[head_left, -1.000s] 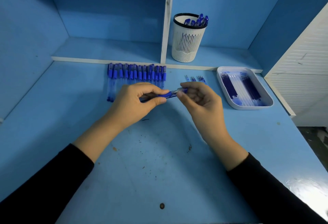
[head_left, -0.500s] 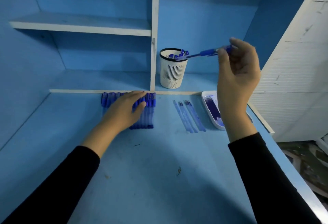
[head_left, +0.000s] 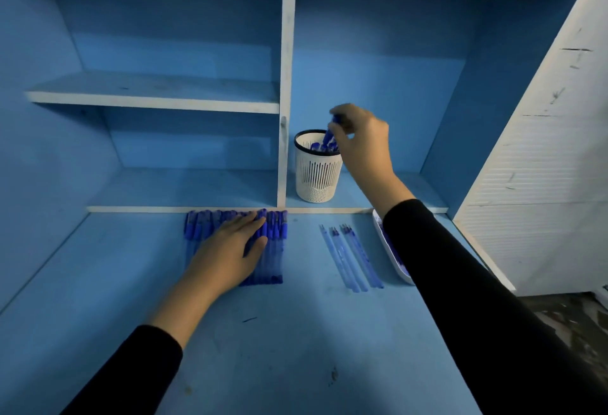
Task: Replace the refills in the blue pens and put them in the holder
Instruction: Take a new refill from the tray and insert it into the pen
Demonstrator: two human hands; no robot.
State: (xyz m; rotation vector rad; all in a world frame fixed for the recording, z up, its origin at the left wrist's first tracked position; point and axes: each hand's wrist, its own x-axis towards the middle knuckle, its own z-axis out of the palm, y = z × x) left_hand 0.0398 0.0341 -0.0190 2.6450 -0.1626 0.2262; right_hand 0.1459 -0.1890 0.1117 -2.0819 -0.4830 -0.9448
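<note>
A white slotted pen holder (head_left: 316, 174) with a black rim stands on the low shelf, with several blue pens inside. My right hand (head_left: 362, 141) is over its rim and pinches a blue pen (head_left: 331, 131), which points down into the holder. A row of blue pens (head_left: 273, 243) lies side by side on the desk against the shelf edge. My left hand (head_left: 227, 250) rests flat on that row, fingers straight. Several loose refills (head_left: 352, 256) lie on the desk to the right of the row.
A white tray (head_left: 390, 256) with blue refills sits at the right, mostly hidden by my right sleeve. A white upright divider (head_left: 285, 92) stands just left of the holder. A white slatted panel (head_left: 539, 168) closes the right side.
My right hand has carried the pen from the desk up to the holder and turned it tip-down into it. My left hand let go of the pen and moved onto the pen row.
</note>
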